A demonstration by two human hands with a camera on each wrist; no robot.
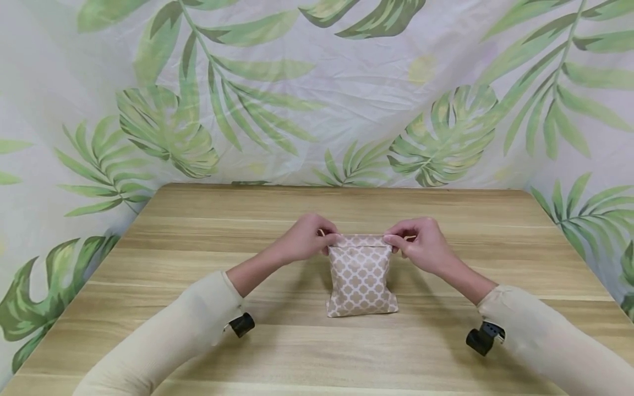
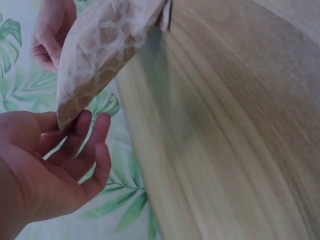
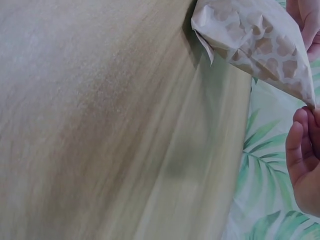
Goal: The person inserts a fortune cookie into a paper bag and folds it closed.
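Note:
A tan paper bag [image 1: 360, 278] with a white lattice pattern stands on the table, bulging in the middle, its top edge folded over into a band. My left hand [image 1: 313, 237] pinches the left end of that folded top between thumb and fingers. At the opposite end, my right hand [image 1: 420, 242] pinches the other top corner. In the left wrist view the bag [image 2: 100, 55] slants up from the left fingertips, with the remaining fingers loosely bent. The right wrist view shows the bag [image 3: 260, 42] creased along its side. Whatever is inside the bag is hidden.
The wood-grain table [image 1: 198, 236] runs back to a white cloth backdrop [image 1: 346, 99] printed with green leaves. Small black devices sit at both wrists, a left one [image 1: 242, 325] and a right one [image 1: 481, 340], below the cream sleeves [image 1: 183, 319].

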